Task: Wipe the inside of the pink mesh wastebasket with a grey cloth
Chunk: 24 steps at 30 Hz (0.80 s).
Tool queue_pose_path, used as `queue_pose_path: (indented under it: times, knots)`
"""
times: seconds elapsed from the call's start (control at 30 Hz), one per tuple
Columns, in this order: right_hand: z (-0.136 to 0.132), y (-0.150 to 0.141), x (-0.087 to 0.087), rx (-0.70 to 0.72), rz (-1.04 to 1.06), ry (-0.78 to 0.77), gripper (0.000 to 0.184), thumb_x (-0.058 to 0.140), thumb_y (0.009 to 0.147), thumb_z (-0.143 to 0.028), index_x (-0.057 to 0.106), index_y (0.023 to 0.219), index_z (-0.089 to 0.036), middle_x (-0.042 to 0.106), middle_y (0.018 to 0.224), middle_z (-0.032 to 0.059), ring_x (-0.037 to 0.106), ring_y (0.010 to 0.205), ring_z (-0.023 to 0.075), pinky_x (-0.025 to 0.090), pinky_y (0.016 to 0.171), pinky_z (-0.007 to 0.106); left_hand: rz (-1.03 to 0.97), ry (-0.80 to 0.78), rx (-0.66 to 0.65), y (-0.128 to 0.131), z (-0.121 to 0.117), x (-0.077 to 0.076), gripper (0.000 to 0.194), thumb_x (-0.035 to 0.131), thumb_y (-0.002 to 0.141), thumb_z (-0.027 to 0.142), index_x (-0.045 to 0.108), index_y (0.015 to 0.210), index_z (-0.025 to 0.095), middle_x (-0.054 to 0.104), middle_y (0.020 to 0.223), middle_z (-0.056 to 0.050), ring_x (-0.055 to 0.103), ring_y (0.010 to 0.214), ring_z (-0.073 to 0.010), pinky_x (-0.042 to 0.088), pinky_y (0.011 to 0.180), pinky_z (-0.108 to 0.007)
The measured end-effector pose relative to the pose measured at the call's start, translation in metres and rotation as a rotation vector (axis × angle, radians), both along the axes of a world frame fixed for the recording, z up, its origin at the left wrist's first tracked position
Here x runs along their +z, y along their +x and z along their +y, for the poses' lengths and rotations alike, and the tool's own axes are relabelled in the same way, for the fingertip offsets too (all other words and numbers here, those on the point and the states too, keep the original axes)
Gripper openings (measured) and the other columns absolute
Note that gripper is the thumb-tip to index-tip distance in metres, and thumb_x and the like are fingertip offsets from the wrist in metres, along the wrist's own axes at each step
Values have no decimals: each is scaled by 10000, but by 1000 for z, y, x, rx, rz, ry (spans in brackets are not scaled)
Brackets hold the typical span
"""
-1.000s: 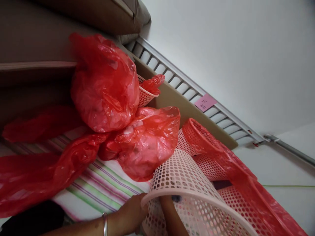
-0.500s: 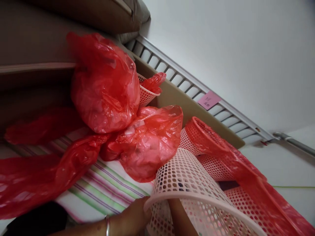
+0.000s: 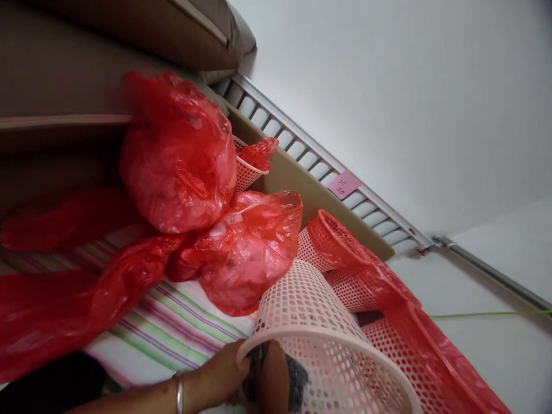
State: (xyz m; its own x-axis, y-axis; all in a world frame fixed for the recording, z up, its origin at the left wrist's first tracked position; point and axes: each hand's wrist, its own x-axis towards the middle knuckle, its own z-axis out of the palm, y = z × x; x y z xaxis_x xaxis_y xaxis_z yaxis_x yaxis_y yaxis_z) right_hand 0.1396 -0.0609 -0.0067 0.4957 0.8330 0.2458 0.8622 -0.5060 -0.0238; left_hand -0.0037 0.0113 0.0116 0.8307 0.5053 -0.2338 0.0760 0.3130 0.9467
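Observation:
A pale pink perforated plastic basket point(image 3: 297, 299) lies tilted with its wide mouth toward me. My left hand point(image 3: 224, 368), a silver bracelet on its wrist, grips the basket's rim from the left. Just inside the mouth is my right hand point(image 3: 273, 374), its fingers closed around a bunched dark grey cloth item point(image 3: 297, 382) whose exact kind I cannot make out. Beyond the basket's closed end, a filled red plastic bag point(image 3: 250, 247) rests on a striped cloth point(image 3: 172, 328).
A larger red bag point(image 3: 181, 167) stands behind, beside a small pink basket point(image 3: 248, 172) with red plastic in it. More baskets, one topped by a red-covered rim point(image 3: 340, 236), lie at right. A radiator point(image 3: 297, 138) with a pink note point(image 3: 344, 184) lines the wall.
My right hand has drawn back from deep in the basket to near its mouth, and the dark grey cloth item now shows in it. The view has shifted slightly.

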Motion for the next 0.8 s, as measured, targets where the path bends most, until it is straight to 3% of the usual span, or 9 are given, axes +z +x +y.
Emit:
queue_pose_path:
  times: [0.1,0.17,0.23,0.3,0.43,0.6,0.7,0.8]
  knots:
    - [-24,-10,-12,40,-10,-14,290,510,799,-194,622,1067,-190,669,991,98,639,945,220,500,824,309,-55,39,42,-1,3,-1,346,399,805,190,641,1051,163,644,599,-1,575,423,-149,457,394,-241]
    - [-39,-12,-22,80,-56,-17,372,526,738,-163,617,1098,-142,665,1041,133,632,992,255,492,877,333,-159,99,83,-2,6,0,346,417,789,162,673,1022,158,720,793,-28,681,701,-192,546,643,-296]
    - [-49,-7,-33,113,-131,-34,445,541,692,-149,608,1127,-85,654,1080,172,622,1022,285,489,910,367,-235,136,112,-3,8,1,351,436,786,147,685,1033,145,734,959,-31,658,969,-214,497,877,-308]
    - [-55,2,-41,173,-187,-85,465,551,690,-166,610,1142,-74,660,1080,179,639,997,281,524,862,349,-257,128,117,-2,9,1,341,445,822,191,682,1061,133,730,1015,-32,635,1035,-229,466,928,-310]
    - [-53,14,-43,232,-224,-148,427,526,759,-205,620,1163,-105,669,1095,157,664,955,254,563,756,297,-257,105,114,0,9,-3,347,450,862,275,682,1064,113,735,992,-41,645,1014,-244,477,894,-296]
    - [-30,-1,-16,105,-167,-160,381,428,861,-243,636,1150,-107,665,1101,163,654,990,252,550,811,334,-201,107,134,2,8,-7,320,470,783,178,695,1005,125,738,985,-57,647,1012,-250,473,894,-321]
    - [-12,-12,7,15,-69,-200,371,418,871,-231,634,1150,-115,675,1069,143,648,989,252,523,862,370,-89,60,130,3,5,-6,282,449,785,199,692,917,143,731,773,-47,692,706,-223,533,612,-306]
    - [2,-14,20,-53,-34,-213,384,402,862,-151,612,1171,-65,657,1106,165,627,1028,254,487,904,362,32,-30,68,4,2,-4,273,433,812,247,655,942,158,563,457,22,538,353,-166,402,333,-242]
